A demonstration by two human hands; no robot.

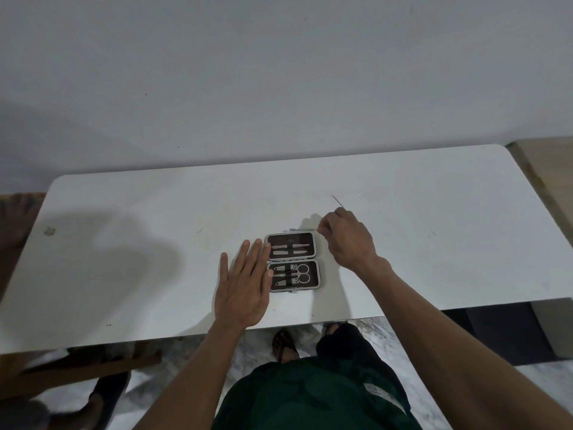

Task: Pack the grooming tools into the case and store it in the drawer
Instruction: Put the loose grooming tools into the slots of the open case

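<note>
Case lies open on the surface, most tools strapped in. My left hand rests flat beside it, fingers straight. My right hand pinches a thin pick just behind. Next, probably: seat it under the strap.

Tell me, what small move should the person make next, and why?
Probably bring the thin metal tool pinched in the right hand down into the far half of the open brown grooming case. The left hand lies flat against the case's left edge, and another slim tool waits just beyond it.
</note>
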